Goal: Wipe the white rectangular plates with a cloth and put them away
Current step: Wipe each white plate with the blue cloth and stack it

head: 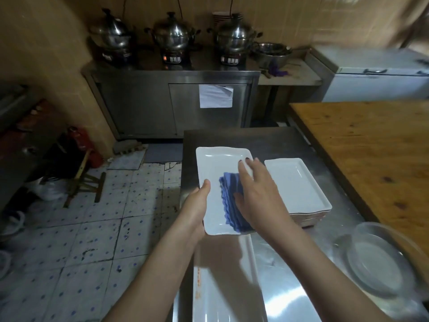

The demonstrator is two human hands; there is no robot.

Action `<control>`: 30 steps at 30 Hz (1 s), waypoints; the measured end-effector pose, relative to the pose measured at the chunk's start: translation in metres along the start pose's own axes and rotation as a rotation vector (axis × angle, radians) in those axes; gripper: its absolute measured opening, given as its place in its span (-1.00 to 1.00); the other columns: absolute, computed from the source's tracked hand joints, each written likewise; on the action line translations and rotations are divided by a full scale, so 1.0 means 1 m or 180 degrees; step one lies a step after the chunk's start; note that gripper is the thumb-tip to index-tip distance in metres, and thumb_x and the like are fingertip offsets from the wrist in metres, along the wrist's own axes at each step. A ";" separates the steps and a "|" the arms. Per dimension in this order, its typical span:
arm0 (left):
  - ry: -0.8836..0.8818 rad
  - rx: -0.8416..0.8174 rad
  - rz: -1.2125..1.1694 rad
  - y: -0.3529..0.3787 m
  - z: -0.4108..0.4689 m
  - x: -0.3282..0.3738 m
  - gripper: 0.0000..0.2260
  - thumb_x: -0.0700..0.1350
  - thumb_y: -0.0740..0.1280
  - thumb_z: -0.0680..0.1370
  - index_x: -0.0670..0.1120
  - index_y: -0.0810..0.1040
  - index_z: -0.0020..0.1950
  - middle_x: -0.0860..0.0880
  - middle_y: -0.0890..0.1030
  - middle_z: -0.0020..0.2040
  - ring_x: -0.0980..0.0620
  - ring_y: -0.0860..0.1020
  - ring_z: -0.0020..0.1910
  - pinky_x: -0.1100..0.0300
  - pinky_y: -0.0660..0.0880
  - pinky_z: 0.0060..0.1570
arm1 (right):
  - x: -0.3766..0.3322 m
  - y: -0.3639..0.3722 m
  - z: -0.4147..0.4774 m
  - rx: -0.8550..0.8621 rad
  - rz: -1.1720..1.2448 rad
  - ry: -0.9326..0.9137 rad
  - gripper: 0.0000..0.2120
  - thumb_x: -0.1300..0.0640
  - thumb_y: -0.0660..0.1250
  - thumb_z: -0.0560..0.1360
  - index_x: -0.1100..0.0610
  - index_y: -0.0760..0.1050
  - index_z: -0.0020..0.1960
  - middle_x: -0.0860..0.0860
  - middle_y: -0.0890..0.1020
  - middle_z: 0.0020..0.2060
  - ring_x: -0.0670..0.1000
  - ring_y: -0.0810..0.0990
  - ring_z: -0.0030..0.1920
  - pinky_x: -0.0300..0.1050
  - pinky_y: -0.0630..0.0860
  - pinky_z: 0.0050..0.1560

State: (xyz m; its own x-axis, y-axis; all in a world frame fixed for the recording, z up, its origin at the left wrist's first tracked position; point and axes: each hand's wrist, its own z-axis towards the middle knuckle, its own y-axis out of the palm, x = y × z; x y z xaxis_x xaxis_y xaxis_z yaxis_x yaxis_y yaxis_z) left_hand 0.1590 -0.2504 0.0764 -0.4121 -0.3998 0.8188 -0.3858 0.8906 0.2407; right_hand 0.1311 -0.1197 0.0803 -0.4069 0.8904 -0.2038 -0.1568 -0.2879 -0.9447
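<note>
Left grip clamps the plate, its hold beneath hidden; right grip, spread flat, presses the half-covered cloth.

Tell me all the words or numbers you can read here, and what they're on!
Nothing here can be read.
Paper sheet on the steel cabinet door: blank or too blurred.
Cooker panels: lit buttons, labels too small.
Orange marks on the nearest plate: too blurred.
The held white plate and blue cloth: no writing shows.
</note>
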 end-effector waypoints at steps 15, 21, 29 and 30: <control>0.0449 0.0270 0.0042 -0.001 -0.029 0.003 -0.60 0.21 0.11 0.58 -0.06 0.58 -0.02 0.00 0.67 -0.35 0.03 0.63 -0.46 0.27 0.48 -0.57 | -0.001 -0.017 -0.001 -0.0650 -0.0371 -0.0263 -0.46 -0.09 -0.23 0.63 0.03 -0.23 0.55 -0.05 -0.17 0.55 0.00 -0.26 0.52 0.07 -0.34 0.44; 0.0415 0.0273 0.0160 -0.005 -0.034 0.007 -0.58 0.24 0.10 0.57 -0.04 0.57 -0.03 -0.02 0.68 -0.26 0.00 0.65 -0.38 0.26 0.51 -0.51 | 0.001 -0.014 -0.048 -0.0921 -0.0227 -0.0591 -0.46 -0.11 -0.27 0.61 0.01 -0.39 0.49 -0.08 -0.28 0.52 -0.15 -0.51 0.38 -0.07 -0.45 0.37; 0.0568 0.0121 0.0437 0.014 -0.039 -0.003 -0.60 0.21 0.06 0.59 -0.01 0.58 -0.06 0.00 0.65 -0.29 0.05 0.63 -0.34 0.27 0.48 -0.45 | -0.016 -0.016 0.016 -0.0444 0.0033 -0.0594 -0.49 -0.01 -0.16 0.64 -0.01 -0.19 0.55 -0.11 -0.11 0.55 -0.04 -0.27 0.52 0.09 -0.32 0.44; 0.0639 0.0061 0.0526 0.016 -0.040 -0.004 -0.61 0.19 0.06 0.60 -0.01 0.58 -0.04 0.00 0.66 -0.28 0.04 0.64 -0.32 0.26 0.49 -0.40 | -0.014 -0.016 0.025 -0.0372 -0.0061 -0.0515 -0.50 -0.02 -0.15 0.64 -0.03 -0.17 0.55 -0.12 -0.11 0.55 -0.03 -0.26 0.52 0.10 -0.34 0.43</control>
State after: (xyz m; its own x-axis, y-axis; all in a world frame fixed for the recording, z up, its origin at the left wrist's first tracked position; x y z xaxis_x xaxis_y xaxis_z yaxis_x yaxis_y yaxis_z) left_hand 0.1873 -0.2256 0.0978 -0.2994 -0.1965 0.9337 -0.3432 0.9353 0.0868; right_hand 0.1167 -0.1368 0.1051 -0.5457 0.8244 -0.1506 -0.0642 -0.2203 -0.9733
